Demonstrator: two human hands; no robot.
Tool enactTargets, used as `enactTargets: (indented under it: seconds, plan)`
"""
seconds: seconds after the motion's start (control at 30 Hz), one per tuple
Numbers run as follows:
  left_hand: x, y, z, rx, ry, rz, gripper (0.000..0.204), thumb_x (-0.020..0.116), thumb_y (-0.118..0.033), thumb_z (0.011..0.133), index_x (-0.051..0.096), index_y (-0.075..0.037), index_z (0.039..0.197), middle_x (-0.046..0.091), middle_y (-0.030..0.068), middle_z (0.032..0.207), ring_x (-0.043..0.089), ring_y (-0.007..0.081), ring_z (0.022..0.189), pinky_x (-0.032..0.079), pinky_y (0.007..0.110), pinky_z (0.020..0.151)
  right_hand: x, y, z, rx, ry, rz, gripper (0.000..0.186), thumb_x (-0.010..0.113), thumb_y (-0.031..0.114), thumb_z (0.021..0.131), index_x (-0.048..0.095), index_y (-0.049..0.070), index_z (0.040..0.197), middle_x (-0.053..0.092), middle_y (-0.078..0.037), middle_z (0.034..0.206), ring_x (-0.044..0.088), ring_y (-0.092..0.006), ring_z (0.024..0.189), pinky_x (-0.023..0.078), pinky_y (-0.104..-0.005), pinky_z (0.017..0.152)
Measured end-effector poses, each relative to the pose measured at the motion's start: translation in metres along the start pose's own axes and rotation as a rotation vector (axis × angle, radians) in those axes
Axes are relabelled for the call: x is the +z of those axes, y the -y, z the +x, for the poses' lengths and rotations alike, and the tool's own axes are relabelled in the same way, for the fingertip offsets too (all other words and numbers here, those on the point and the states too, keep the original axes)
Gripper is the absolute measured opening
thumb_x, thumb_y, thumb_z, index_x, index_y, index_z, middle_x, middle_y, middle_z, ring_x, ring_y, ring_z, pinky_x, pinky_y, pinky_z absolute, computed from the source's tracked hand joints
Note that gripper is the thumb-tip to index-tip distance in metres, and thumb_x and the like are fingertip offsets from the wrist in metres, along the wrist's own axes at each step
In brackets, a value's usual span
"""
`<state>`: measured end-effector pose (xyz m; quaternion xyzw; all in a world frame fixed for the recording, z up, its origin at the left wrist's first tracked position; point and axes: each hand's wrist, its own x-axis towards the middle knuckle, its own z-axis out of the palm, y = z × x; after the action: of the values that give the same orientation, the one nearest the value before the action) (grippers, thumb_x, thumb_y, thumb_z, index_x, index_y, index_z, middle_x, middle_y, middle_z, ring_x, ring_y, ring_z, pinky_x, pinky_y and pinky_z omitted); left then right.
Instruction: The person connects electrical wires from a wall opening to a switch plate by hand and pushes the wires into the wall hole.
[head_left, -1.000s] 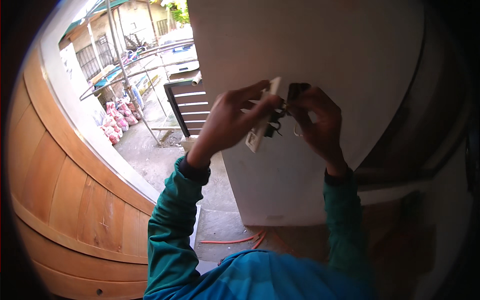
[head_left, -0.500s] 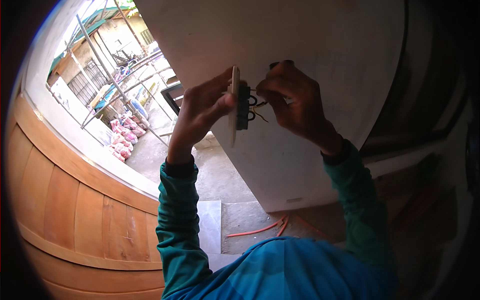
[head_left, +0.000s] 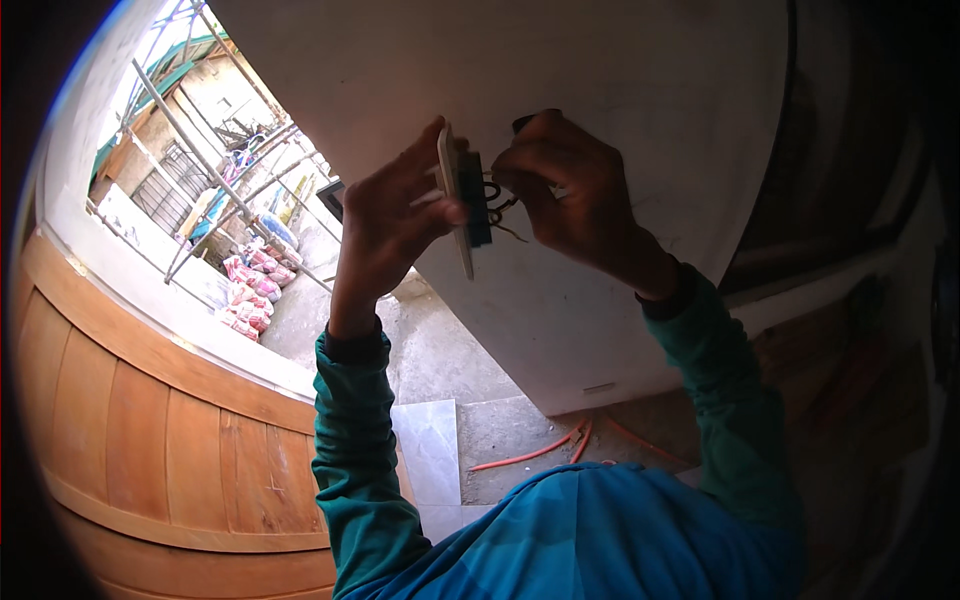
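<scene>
My left hand (head_left: pixel 392 215) grips a pale wall switch plate (head_left: pixel 455 190) by its front, holding it on edge. On the plate's back sits a dark switch module (head_left: pixel 475 205) with short looped wires (head_left: pixel 492 192) coming out toward the right. My right hand (head_left: pixel 560 190) is closed close to those wires, its fingertips pinched at their ends. A small dark piece (head_left: pixel 522 123) shows above the right fingers; its kind is unclear. What lies within the pinch is hidden, though wire runs into it.
Behind my hands stands a white wall (head_left: pixel 600 310). Orange conduit (head_left: pixel 525 460) comes out near the floor beside a grey tile (head_left: pixel 430 450). A wooden panelled door (head_left: pixel 190 450) is at left. Outside are metal poles (head_left: pixel 195 140) and stacked filled sacks (head_left: pixel 250 290).
Both hands and the switch plate have shifted slightly left and up in the picture. The plate has tilted a little, and the right fingers remain pinched at the wires.
</scene>
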<state>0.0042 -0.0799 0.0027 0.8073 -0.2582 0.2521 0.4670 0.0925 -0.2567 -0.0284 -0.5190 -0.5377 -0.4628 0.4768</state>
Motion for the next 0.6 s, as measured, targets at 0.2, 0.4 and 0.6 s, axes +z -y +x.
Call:
enactTargets:
  seconds: [0.2,0.4,0.6]
  plan:
    - [-0.005,-0.011,0.003,0.002,0.04,0.014,0.082,0.068,-0.051,0.079,0.044,0.006,0.132,0.064,0.0214,0.107,0.065,0.0268,0.096,0.056,0.044,0.082,-0.002,0.002,0.001,0.018,0.023,-0.002,0.015,0.07,-0.007,0.069,0.063,0.003,0.077,0.057,-0.008,0.077,0.061,-0.022,0.075,0.048,-0.031,0.059]
    - [-0.009,-0.015,0.004,-0.208,0.093,0.06,0.085,0.061,-0.061,0.079,0.047,0.007,0.129,0.065,0.0204,0.101,0.067,0.0262,0.088,0.058,0.039,0.076,0.002,0.0,-0.002,0.008,0.032,-0.01,0.017,0.072,-0.007,0.067,0.063,0.004,0.077,0.056,-0.006,0.075,0.058,-0.0207,0.073,0.047,-0.0309,0.058]
    - [-0.005,-0.009,0.003,-0.004,0.031,0.183,0.091,0.064,-0.061,0.076,0.043,0.008,0.132,0.062,0.0225,0.109,0.064,0.0283,0.099,0.056,0.038,0.081,0.008,0.002,0.002,-0.019,-0.008,-0.007,0.018,0.072,-0.008,0.065,0.063,0.003,0.077,0.055,-0.005,0.075,0.055,-0.0207,0.069,0.046,-0.0308,0.058]
